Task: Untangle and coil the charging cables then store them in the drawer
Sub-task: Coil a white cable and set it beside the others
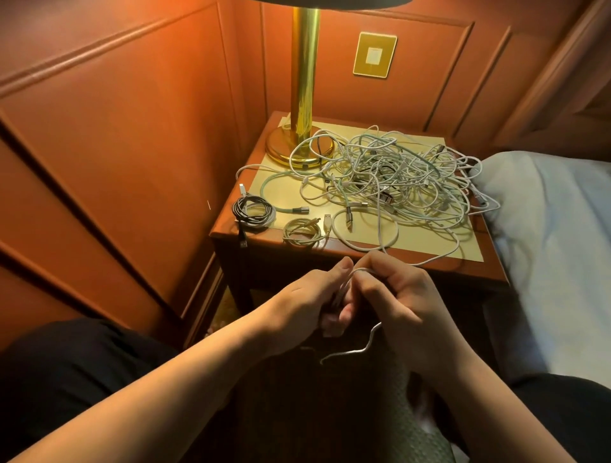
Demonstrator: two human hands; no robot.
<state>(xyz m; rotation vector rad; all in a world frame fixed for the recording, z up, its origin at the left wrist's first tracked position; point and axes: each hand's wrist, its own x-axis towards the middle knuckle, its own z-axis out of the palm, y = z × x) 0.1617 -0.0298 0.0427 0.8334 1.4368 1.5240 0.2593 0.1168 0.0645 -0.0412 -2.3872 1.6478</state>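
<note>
Both sets of fingers are curled tight on one white cable, the left hand and right hand touching in front of the counter. Its loose tail dangles below. I'd say keep each loop even, feeding slack gently so nothing kinks. Two finished coils sit at the counter's front edge; the big tangle lies behind, beside the lamp. No drawer is visible.

Lamp shade cut off at top edge — tangled cables individually indistinguishable.
</note>
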